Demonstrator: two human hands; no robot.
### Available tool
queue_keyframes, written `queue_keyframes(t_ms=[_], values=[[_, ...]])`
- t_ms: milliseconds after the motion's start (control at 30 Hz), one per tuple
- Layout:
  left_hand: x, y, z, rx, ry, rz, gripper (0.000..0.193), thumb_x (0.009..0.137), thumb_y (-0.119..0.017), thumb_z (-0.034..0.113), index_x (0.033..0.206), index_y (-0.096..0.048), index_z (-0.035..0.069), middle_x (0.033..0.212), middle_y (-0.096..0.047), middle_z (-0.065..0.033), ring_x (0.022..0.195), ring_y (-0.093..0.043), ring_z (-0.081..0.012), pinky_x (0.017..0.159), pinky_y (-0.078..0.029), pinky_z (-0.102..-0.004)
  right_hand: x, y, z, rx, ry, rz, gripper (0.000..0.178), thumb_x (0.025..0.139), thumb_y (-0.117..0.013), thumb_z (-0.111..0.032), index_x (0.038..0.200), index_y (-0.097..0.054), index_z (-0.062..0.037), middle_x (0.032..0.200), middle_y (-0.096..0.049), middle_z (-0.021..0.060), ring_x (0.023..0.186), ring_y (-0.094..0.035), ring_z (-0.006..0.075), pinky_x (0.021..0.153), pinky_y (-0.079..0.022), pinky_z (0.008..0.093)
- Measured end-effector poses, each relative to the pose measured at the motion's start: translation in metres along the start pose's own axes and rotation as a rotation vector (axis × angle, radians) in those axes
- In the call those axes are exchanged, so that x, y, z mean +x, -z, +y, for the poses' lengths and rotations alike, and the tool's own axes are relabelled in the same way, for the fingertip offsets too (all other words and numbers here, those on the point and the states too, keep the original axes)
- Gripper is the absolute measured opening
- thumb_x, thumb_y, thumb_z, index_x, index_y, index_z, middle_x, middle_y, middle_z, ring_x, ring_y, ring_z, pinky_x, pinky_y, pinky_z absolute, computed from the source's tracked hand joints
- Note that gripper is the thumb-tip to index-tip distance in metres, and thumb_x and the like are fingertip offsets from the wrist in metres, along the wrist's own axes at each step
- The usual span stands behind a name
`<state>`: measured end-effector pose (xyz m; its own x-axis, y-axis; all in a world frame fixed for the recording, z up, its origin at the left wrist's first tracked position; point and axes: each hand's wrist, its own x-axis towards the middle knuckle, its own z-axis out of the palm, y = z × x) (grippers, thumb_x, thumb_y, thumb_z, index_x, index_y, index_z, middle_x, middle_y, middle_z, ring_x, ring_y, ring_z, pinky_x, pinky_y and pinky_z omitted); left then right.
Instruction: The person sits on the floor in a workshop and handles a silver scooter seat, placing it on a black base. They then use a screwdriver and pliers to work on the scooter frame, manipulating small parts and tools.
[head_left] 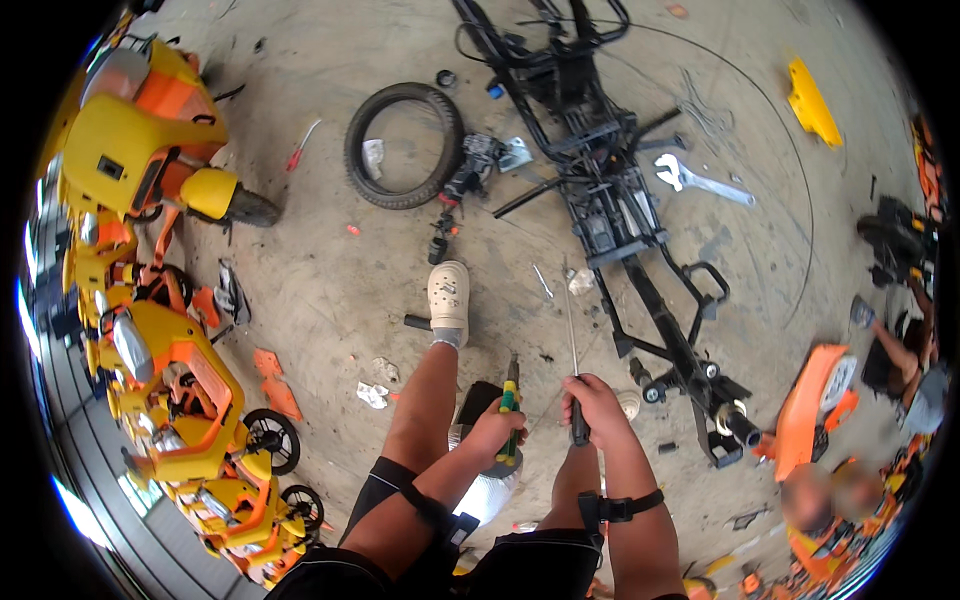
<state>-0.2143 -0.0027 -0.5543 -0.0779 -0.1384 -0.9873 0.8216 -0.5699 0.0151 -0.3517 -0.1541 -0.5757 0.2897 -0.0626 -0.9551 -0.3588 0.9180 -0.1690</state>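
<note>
My left hand (492,432) is closed round green-and-yellow-handled pliers (510,395), their dark tip pointing away from me. Beside it, my right hand (598,408) grips the black handle of a long screwdriver (574,340), whose thin shaft points forward over the floor. To the right of the screwdriver lies a bare black vehicle frame (640,250), apart from both hands. A small metal rod (542,281) and a crumpled pale scrap (580,281) lie beyond the hands.
Ahead lie a black tyre (358,180), a power tool (470,170) and a large adjustable wrench (715,186). A red-handled screwdriver (294,160) lies left. Yellow-and-orange scooters (180,370) line the left side. Another person (915,375) sits far right, near an orange panel (806,410).
</note>
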Motion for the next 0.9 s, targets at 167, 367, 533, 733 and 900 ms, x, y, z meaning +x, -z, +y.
queue_keyframes(t_ms=[167,367,533,733,900], values=[[0.036,0.006,0.021,0.212,-0.054,0.1,0.041,0.081,-0.058,0.005,0.119,-0.045,0.0,0.079,-0.055,-0.009,0.066,-0.057,-0.0181,0.058,-0.046,-0.0327,0.048,0.009,-0.006,-0.118,-0.017,0.077,0.021,0.098,-0.058,-0.024,0.101,-0.057,-0.0031,0.073,-0.059,0.005,0.056,-0.054,0.0138,0.051,-0.047,0.0302],[0.077,0.006,0.054,0.01,-0.222,0.12,0.033,0.087,-0.064,0.013,0.114,-0.049,0.002,0.087,-0.058,-0.008,0.07,-0.059,-0.0162,0.063,-0.048,-0.0308,0.083,-0.032,-0.005,-0.226,-0.017,-0.033,0.035,0.101,-0.052,-0.037,0.099,-0.056,-0.0018,0.071,-0.06,0.0064,0.052,-0.053,0.0126,0.047,-0.045,0.0281],[0.082,0.004,0.084,-0.031,-0.231,0.314,0.038,0.093,-0.068,0.036,0.109,-0.051,0.006,0.084,-0.057,-0.0052,0.071,-0.057,-0.0143,0.06,-0.048,-0.0296,0.087,-0.088,-0.023,-0.517,0.013,-0.142,0.064,0.1,-0.038,-0.061,0.101,-0.053,0.002,0.069,-0.061,0.0115,0.056,-0.061,0.0206,0.051,-0.049,0.0323],[0.081,0.024,0.114,-0.218,-0.272,0.171,0.027,0.091,-0.071,0.024,0.099,-0.051,0.008,0.076,-0.054,-0.0007,0.065,-0.055,-0.0119,0.056,-0.046,-0.0296,0.061,-0.121,-0.05,-0.9,0.386,-0.195,0.054,0.099,-0.048,-0.052,0.107,-0.049,0.0015,0.092,-0.066,0.0262,0.09,-0.065,0.0437,0.074,-0.051,0.046],[0.102,0.068,0.094,-0.314,-0.088,-0.131,0.014,0.09,-0.062,0.012,0.099,-0.053,0.006,0.08,-0.056,-0.004,0.071,-0.058,-0.0151,0.062,-0.049,-0.0314,0.044,-0.144,-0.091,-1.134,0.386,-0.256,0.054,0.093,-0.058,-0.05,0.113,-0.051,-0.0009,0.085,-0.068,0.0231,0.08,-0.067,0.0423,0.069,-0.052,0.0497]])
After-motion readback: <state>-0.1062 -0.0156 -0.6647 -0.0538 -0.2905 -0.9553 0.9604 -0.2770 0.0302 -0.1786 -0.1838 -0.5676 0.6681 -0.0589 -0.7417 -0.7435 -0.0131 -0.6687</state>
